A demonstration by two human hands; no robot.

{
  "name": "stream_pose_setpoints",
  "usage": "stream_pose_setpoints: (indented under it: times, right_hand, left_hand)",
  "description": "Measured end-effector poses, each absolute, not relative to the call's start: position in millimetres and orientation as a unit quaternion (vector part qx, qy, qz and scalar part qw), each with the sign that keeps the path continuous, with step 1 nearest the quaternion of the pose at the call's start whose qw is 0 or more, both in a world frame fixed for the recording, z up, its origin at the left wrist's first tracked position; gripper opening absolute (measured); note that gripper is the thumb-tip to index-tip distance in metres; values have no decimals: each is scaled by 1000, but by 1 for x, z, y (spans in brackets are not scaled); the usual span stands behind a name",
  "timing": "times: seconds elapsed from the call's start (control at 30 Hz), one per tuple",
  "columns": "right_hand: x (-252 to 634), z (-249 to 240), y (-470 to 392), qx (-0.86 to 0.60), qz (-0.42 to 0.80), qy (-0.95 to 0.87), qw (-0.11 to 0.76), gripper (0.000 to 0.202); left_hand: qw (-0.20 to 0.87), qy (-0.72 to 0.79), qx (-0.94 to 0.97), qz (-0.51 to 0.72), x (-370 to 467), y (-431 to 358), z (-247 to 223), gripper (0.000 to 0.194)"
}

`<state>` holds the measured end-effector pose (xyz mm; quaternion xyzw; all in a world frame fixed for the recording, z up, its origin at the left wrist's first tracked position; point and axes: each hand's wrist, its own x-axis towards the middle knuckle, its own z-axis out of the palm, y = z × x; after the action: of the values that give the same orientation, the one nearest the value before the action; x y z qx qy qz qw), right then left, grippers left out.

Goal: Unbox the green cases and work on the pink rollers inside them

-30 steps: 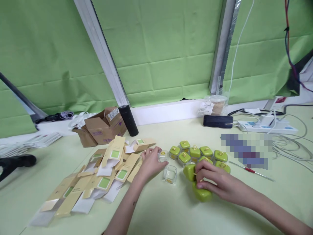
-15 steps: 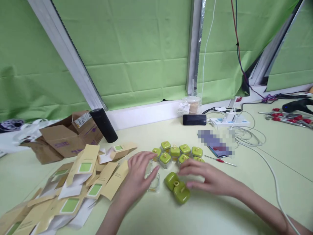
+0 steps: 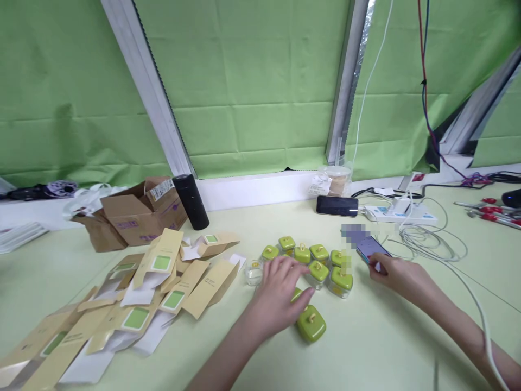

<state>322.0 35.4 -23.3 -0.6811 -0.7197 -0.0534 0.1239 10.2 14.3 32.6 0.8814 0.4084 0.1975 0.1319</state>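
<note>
My left hand (image 3: 280, 296) is over a cluster of small clear jars with green square lids, its fingers and thumb apart. It hides part of the group, and I cannot tell whether it touches any. Beside it stands a lidless clear jar (image 3: 254, 272). Below the thumb lies a green lid (image 3: 311, 324) with a small yellow loop, and a second green lid (image 3: 297, 294) is partly covered. My right hand (image 3: 396, 277) has its fingertips pinched together at the near edge of a phone (image 3: 370, 248). What they grip is hidden. A lidded jar (image 3: 341, 281) stands nearest to that hand.
Flattened tan cartons (image 3: 134, 317) cover the left side. Behind them stand a brown cardboard box (image 3: 138, 217) and a black cylinder (image 3: 191, 202). A black phone (image 3: 337, 206), a drink cup (image 3: 337, 179), a power strip (image 3: 419, 215) and coiled cables (image 3: 427, 244) lie at the back right.
My left hand has moved right, from the lidless jar to over the lidded jars. My right hand has left the lids for the phone's edge. The thin red-handled tool there is no longer visible.
</note>
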Motion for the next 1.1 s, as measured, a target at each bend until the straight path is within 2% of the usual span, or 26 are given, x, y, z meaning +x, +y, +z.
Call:
stream_pose_setpoints:
  times: [0.07, 0.17, 0.23, 0.37, 0.47, 0.6, 0.93, 1.1]
  right_hand:
    - [323, -11, 22, -687, -5, -698, 203, 4]
    - [316, 3, -3, -628, 109, -683, 357, 10]
    - [305, 5, -18, -583, 130, -696, 399, 12]
    - [280, -7, -32, -536, 80, -747, 386, 10]
    - [276, -19, -34, -504, 4, -778, 374, 15]
    - [280, -29, -39, -477, -63, -779, 402, 26]
    - [269, -31, -51, -527, -67, -713, 459, 32]
    - [267, -37, -48, -571, 46, -691, 441, 22]
  left_hand:
    - [134, 383, 892, 200, 29, 19, 37, 30]
    - [129, 348, 908, 192, 55, 34, 38, 38]
    - [128, 339, 917, 165, 69, 47, 36, 47]
    - [129, 341, 927, 82, 90, 67, 29, 62]
    - [122, 350, 927, 61, 99, 71, 23, 57]
    - [112, 386, 912, 82, 106, 67, 15, 54]
    - [119, 437, 883, 121, 112, 62, 7, 53]
    - [106, 426, 889, 129, 106, 60, 3, 55]
